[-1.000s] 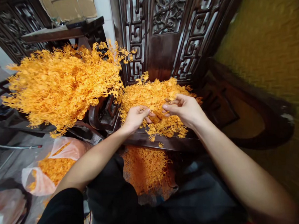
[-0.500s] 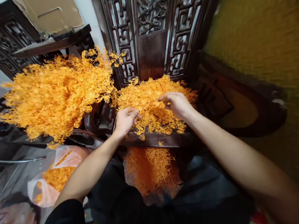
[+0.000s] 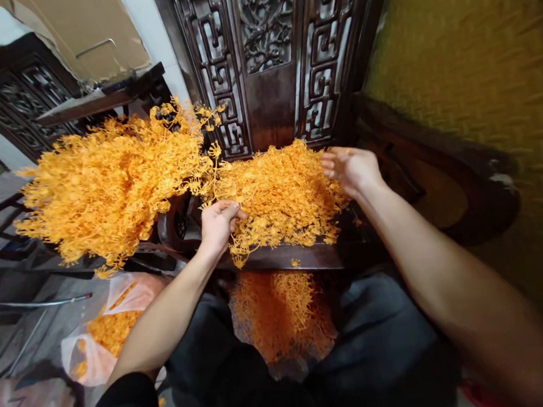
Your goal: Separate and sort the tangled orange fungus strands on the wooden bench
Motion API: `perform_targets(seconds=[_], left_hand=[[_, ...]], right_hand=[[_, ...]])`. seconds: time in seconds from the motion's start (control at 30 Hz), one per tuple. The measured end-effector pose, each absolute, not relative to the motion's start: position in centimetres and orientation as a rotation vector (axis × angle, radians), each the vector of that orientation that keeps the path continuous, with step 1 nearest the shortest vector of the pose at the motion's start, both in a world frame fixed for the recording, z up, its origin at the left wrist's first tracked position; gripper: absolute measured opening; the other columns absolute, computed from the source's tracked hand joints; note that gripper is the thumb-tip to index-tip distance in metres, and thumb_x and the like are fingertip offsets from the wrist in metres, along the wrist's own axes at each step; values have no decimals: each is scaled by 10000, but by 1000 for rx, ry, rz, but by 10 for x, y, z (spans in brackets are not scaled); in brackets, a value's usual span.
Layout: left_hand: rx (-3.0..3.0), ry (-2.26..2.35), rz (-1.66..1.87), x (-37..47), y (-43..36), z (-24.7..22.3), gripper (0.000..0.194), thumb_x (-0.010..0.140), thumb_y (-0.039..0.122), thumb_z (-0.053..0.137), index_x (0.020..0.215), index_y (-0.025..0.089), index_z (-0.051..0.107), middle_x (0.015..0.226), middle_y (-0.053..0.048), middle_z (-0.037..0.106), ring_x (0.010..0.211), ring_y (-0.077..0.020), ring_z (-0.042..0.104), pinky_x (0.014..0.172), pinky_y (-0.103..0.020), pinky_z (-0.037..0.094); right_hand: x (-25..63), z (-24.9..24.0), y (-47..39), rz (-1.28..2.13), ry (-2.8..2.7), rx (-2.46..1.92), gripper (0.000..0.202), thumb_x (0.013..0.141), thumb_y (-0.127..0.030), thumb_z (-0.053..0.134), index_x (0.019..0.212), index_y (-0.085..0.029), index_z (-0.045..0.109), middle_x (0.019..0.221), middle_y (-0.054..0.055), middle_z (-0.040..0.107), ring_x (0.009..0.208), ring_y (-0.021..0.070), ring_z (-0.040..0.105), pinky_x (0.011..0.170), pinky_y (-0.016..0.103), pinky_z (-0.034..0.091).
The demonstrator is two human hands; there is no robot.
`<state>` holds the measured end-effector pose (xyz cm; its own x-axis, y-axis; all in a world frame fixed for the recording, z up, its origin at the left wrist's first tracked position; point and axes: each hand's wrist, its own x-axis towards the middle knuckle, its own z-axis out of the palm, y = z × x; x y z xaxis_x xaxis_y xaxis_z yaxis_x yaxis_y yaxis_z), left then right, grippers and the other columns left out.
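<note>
A pile of orange, branching plastic flower sprigs [image 3: 280, 196] lies on a dark wooden seat [image 3: 299, 257]. At its left edge my left hand [image 3: 219, 226] is closed, thumb against fingertips, on what looks like an orange sprig; the fingers cover most of the pinched part. My right hand [image 3: 356, 170] is over the pile's right edge, fingers slightly bent and apart, with nothing clearly held. A larger heap of the same sprigs [image 3: 110, 185] rises to the left.
Behind the seat stands a carved dark wooden backrest [image 3: 270, 97]. More orange pieces fill a clear bag [image 3: 280, 315] between my knees and a whitish plastic bag [image 3: 93, 362] at lower left. A curved wooden armrest [image 3: 479, 212] is at right, near a yellowish woven surface [image 3: 467, 56].
My right hand has moved right, from above the middle of the pile to its right edge, and its fingers have loosened. My left hand has shifted slightly left and down, still pinched.
</note>
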<state>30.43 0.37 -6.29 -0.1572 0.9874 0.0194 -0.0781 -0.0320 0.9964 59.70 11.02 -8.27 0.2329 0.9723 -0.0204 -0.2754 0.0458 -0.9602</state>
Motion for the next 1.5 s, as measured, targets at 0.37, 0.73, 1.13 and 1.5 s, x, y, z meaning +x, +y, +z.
perform_targets(seconds=[0.37,0.73,1.13,1.5], left_hand=[[1248,1199,1119,321,-5,-74,266,781,380,768,784,143,648,657,-49,753,368,-40,390,389,-206,229],[1258,1142,946,301,-9,-57,259,726,361,795,732,152,642,591,-58,733,338,-42,343,366,-218,148],[1199,1224,884,303,-11,-53,215,662,303,789,675,151,638,506,-53,679,344,-49,347,388,-219,140],[1274,1166,657,305,-16,-53,278,713,370,788,776,142,644,576,-33,712,364,-40,338,401,-214,166]], right_hand=[[530,-79,80,1347,-1150,-1182,568,740,-738,780,729,-220,545,604,-27,395,544,108,339,476,246,285],[590,-83,110,1323,-826,-1261,108,842,-215,667,913,-184,593,692,20,606,512,102,493,430,229,345],[578,-73,95,1088,-1214,-1307,350,984,-442,672,754,-187,605,576,-22,459,492,73,319,497,282,230],[553,-56,46,1369,-2157,-1001,350,827,-517,797,764,-181,726,654,-2,621,584,109,475,554,279,325]])
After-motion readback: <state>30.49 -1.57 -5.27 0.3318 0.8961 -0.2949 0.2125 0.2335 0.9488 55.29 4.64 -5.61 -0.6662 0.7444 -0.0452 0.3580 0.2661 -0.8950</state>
